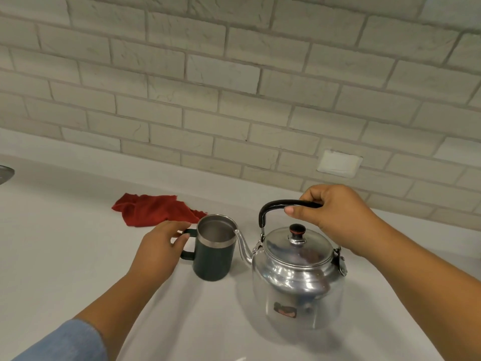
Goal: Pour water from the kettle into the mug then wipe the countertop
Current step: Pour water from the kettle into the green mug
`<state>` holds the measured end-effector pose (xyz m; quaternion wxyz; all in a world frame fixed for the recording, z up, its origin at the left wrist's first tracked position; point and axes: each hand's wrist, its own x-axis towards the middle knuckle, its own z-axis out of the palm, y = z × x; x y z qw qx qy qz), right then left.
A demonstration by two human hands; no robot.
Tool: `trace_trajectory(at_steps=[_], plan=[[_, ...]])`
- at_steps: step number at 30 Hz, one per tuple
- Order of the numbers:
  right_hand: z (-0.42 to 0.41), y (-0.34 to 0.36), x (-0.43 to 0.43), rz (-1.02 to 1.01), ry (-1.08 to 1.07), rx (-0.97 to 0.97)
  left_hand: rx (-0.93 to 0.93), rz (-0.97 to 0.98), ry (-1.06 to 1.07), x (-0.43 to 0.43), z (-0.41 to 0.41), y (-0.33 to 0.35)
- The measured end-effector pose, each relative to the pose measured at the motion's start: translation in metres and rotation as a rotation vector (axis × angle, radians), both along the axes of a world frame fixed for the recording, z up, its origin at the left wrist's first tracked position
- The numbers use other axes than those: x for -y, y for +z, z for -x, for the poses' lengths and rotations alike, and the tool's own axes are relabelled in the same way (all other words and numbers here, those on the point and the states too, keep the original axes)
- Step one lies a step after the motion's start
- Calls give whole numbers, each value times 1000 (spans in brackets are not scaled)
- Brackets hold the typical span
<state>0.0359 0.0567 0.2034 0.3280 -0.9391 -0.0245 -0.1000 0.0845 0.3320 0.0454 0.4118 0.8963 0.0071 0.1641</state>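
Note:
A shiny metal kettle [296, 277] is held just above the white countertop [65, 256], its thin spout tip at the rim of the mug. My right hand [335, 212] is closed around its black top handle. To the left of the kettle stands a dark green mug [213, 259] with a steel inside, upright on the counter. My left hand [158, 248] grips the mug's black side handle. The mug's inside looks bare metal; I cannot tell whether water is in it. A crumpled red cloth [153, 209] lies behind the mug, near the wall.
A whitish brick wall [234, 87] rises at the back of the counter, with a white cover plate [339, 162] low on it at the right. A grey metal edge [5, 173] shows at the far left.

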Motion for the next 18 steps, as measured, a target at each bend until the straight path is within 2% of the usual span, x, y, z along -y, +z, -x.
trace_trajectory(at_steps=[7, 18], plan=[[-9, 6, -13, 103, 35, 10, 37, -88, -54, -5, -17, 4], [-18, 18, -18, 239, 64, 7, 12, 5, -73, -8, -20, 1]])
